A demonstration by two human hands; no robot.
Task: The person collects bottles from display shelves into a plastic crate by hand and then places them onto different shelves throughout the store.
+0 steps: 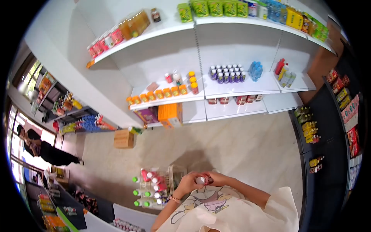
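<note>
In front of my shirt, my left hand [188,183] is closed around a small red bottle with a white cap [200,180]. My right hand [216,178] meets it from the other side, its fingers also wrapped on the bottle's reddish body, partly hidden. A bracelet sits on my left wrist. Just left of my hands, several bottles with green caps [142,192] stand together with red, white-capped bottles [159,183]. Beside them is a clear-sided container [177,174], partly hidden by my left hand.
White wall shelves [247,89] ahead hold purple-labelled bottles [228,75], orange-lidded jars [158,94] and green packs [216,7]. An orange box [170,115] and a cardboard carton [123,139] stand low. Dark shelving [328,154] runs along the right. Another person [46,149] stands far left.
</note>
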